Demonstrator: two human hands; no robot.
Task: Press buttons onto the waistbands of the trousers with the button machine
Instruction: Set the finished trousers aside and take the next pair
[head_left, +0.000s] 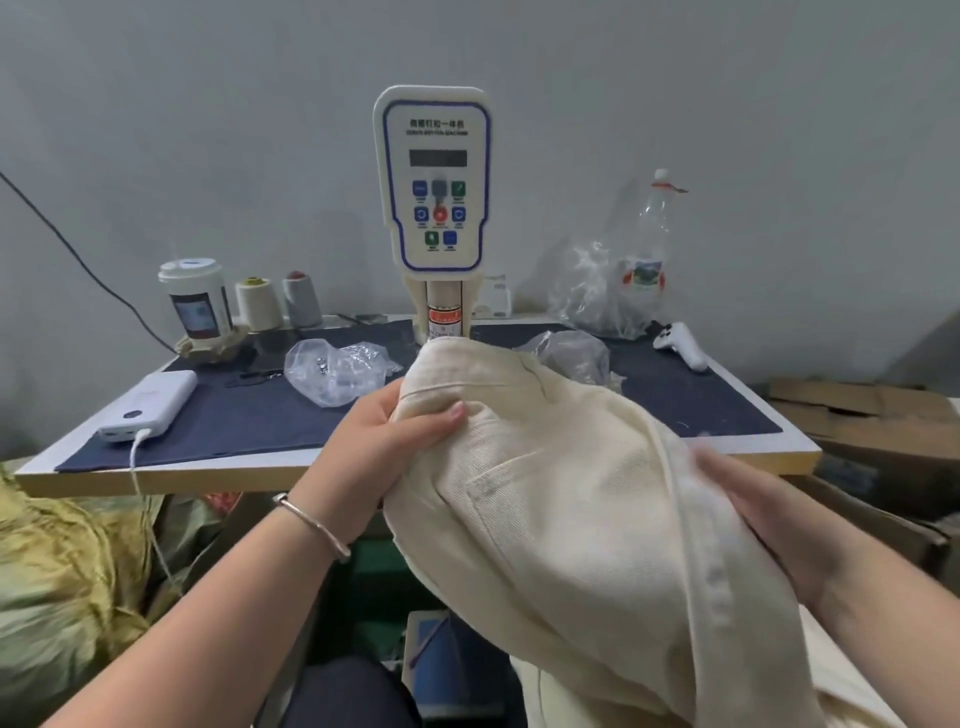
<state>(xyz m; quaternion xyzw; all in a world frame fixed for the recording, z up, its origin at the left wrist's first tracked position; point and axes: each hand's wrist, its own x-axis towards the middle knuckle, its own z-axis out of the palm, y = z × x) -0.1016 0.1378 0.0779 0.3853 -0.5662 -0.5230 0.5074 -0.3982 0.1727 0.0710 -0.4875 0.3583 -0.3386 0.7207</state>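
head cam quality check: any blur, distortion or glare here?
Head view: wide-angle bowing tilts the table edge and stretches the forearms; right hand and the trousers near it are motion-smeared, left hand sharper; button machine panel is in focus but its small labels unreadable; light is soft and even, with small highlights on the plastic bags.

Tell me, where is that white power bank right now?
The white rectangular power bank lies on the dark blue mat at the table's near left corner, left of the crumpled clear plastic bag, with a white cable plugged into its front end.
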